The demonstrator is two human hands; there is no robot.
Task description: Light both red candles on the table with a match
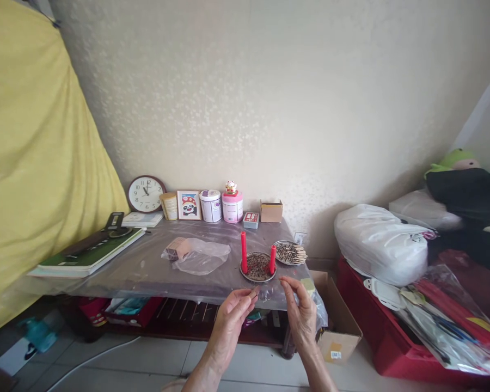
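Observation:
My left hand [231, 316] is raised in front of the table's near edge, thumb and fingers pinched on something small and brownish at the tips. To its right, my right hand [301, 313] is closed in a pinch too; what its fingertips hold is too small to name. Just beyond both hands stands a round metal plate [258, 280] strewn with dark bits. On it are a taller red candle [244, 251] at the left and a shorter red candle [273, 260] at the right, both upright. Behind, a second plate [281, 243] holds dark bits and several pale thin sticks [299, 253].
A clear plastic bag [206, 256] with a brown block lies on the covered table [147, 272]. Along the wall stand a clock [146, 194], tins [210, 207] and a small carton [271, 211]. A cardboard box [338, 332] and red bin [363, 316] flank the right side.

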